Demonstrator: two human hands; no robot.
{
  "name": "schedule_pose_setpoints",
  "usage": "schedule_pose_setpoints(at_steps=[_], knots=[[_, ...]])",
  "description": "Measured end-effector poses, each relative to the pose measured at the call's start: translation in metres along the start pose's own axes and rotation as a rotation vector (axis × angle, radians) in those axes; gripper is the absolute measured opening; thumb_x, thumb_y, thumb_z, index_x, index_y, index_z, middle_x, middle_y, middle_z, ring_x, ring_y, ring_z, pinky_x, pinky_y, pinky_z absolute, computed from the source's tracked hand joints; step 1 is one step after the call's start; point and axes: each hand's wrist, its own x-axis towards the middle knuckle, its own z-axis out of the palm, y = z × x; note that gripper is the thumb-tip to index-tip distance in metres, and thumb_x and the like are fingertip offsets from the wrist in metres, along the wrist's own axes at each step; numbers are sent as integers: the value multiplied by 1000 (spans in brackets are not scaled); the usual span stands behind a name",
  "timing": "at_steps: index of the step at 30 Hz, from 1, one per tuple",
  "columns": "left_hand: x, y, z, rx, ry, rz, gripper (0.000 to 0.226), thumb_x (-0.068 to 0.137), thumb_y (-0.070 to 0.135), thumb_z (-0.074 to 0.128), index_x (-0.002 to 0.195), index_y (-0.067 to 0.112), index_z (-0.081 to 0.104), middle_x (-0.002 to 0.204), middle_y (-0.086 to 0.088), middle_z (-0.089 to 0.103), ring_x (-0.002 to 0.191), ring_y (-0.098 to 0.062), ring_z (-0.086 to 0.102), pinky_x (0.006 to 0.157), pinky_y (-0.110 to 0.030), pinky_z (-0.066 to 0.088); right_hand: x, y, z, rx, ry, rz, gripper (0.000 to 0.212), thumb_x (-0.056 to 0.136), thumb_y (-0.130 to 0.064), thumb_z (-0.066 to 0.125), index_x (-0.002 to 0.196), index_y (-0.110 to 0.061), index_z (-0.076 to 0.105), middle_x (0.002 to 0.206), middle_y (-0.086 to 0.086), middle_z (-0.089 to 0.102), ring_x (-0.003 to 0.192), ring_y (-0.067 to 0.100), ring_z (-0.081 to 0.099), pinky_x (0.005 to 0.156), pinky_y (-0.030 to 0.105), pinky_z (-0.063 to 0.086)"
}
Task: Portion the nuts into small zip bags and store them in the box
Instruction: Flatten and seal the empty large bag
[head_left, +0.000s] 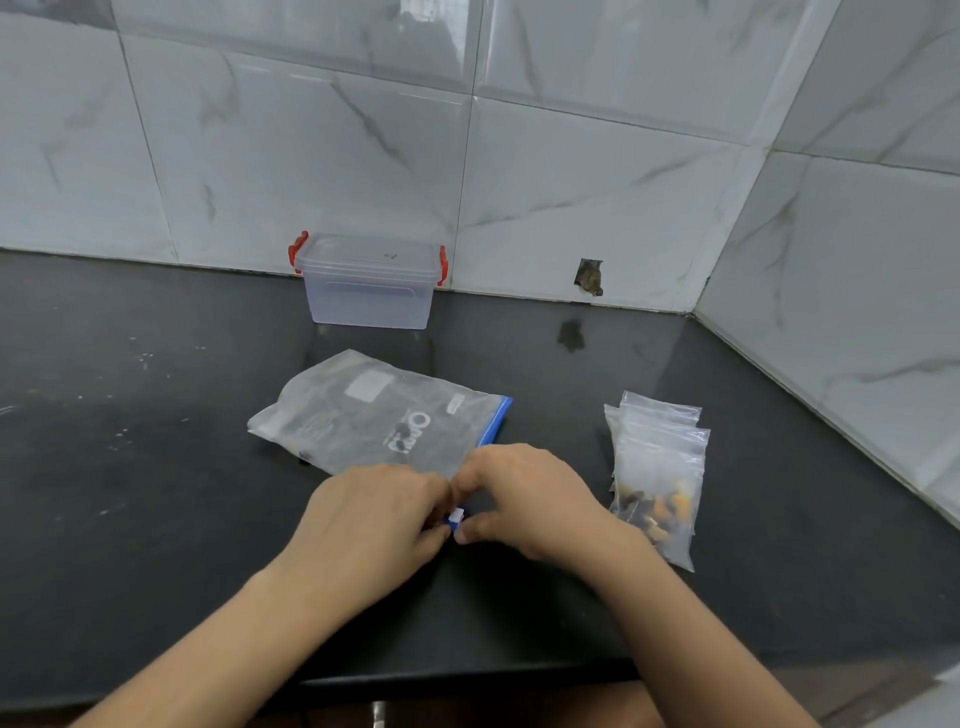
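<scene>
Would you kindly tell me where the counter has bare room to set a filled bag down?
Bare counter lies left of the big zip bag, and again right of the box along the wall. It is crowded in front, where both hands work at the bag's slider beside the small bags.
</scene>
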Motion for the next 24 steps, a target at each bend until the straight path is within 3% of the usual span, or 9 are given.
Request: schedule_pose_setpoints(at_steps=[4, 11, 13, 16, 19, 22, 24], knots=[[-6, 5, 6, -25, 29, -91, 30, 87, 58, 47, 100, 33, 57, 97, 10, 60, 90, -13, 60, 67, -25, 41, -1, 2, 4, -82, 52, -113, 20, 86, -33, 63, 104, -35, 69, 110, -11, 62, 102, 17, 57, 79, 32, 47], [-4, 13, 3, 45, 43, -167, 40, 83, 67, 45, 96, 31, 58, 96, 11, 63, 89, -13, 61, 59, -26, 35, 1, 8, 10, -184, 131, -214, 22, 92, -31, 51, 107, -34, 67, 111, -10, 60, 95, 21, 60, 68, 32, 44], [-7, 12, 4, 31, 107, -165, 34, 83, 63, 49, 89, 31, 60, 88, 12, 64, 80, -13, 63, 49, -24, 30, 2, 6, 11, -168, 140, -203, 22, 94, -32, 48, 108, -34, 65, 110, -10, 59, 96, 20, 60, 70, 33, 47], [-8, 3, 11, 58, 167, -100, 27, 68, 47, 75, 58, 28, 59, 53, 9, 56, 41, -18, 55, 40, -15, 10, 3, 6, 6, -94, 104, -186, 23, 96, -32, 46, 110, -31, 64, 112, -9, 58, 103, 17, 56, 78, 35, 48], [-11, -3, 15, 77, 157, -131, 23, 72, 45, 70, 59, 27, 61, 53, 8, 56, 41, -21, 55, 39, -18, 16, 4, 4, 1, -35, 54, -223, 26, 91, -33, 55, 116, -33, 63, 116, -11, 57, 109, 13, 53, 83, 34, 46], [-14, -4, 12, 60, 160, -141, 21, 78, 47, 61, 67, 29, 64, 58, 8, 58, 48, -20, 59, 40, -21, 24, 5, 5, 4, -98, 134, -257, 26, 87, -36, 61, 113, -34, 65, 113, -12, 59, 104, 13, 56, 74, 31, 43], [-16, -5, 11, 74, 134, -133, 25, 80, 50, 53, 68, 29, 64, 59, 9, 58, 49, -19, 59, 38, -21, 22, 5, 4, 9, -159, 227, -326, 18, 85, -35, 62, 101, -31, 70, 102, -10, 63, 90, 15, 61, 60, 28, 40]])
